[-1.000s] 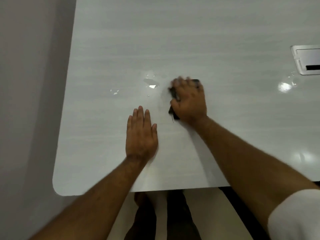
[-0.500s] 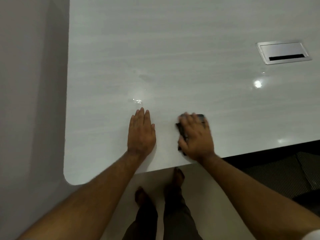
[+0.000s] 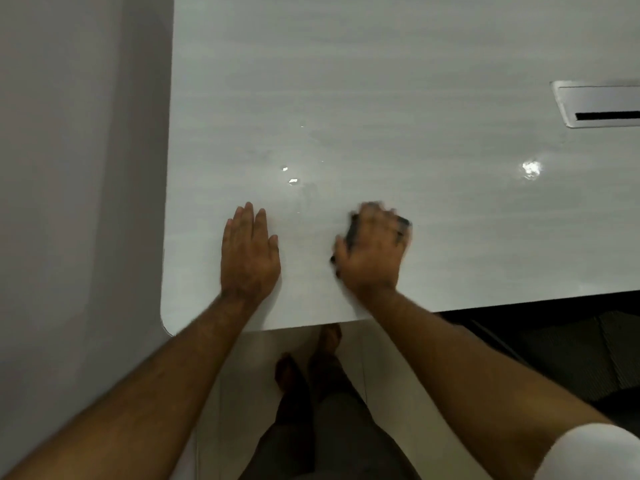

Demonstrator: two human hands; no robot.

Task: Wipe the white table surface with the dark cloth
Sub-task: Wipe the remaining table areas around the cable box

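I see my right hand (image 3: 372, 249) in the middle of the frame, pressed flat on the cloth (image 3: 351, 230), so the cloth rubs the desk (image 3: 381, 81). The fingers are spread over the cloth and push it down; they do not curl around it. Only small dark bits of cloth peek out by my thumb and by my far fingers. The hand looks blurry, so I think it is mid-wipe. My left hand (image 3: 249, 252) lies open and flat on the desk, just left of the right one, holding nothing. I think it is there to keep me steady as I lean. Some shiny wet spots (image 3: 292, 181) sit just above and between my hands, and one more spot (image 3: 531, 168) shines far to the right. Those look like the next places to wipe. The near edge of the desk runs close under my wrists, and the rounded corner is at the lower left. So there is little room toward me. Up and to the right the desk is wide and bare, until the slot plate (image 3: 602, 105) at the right edge.
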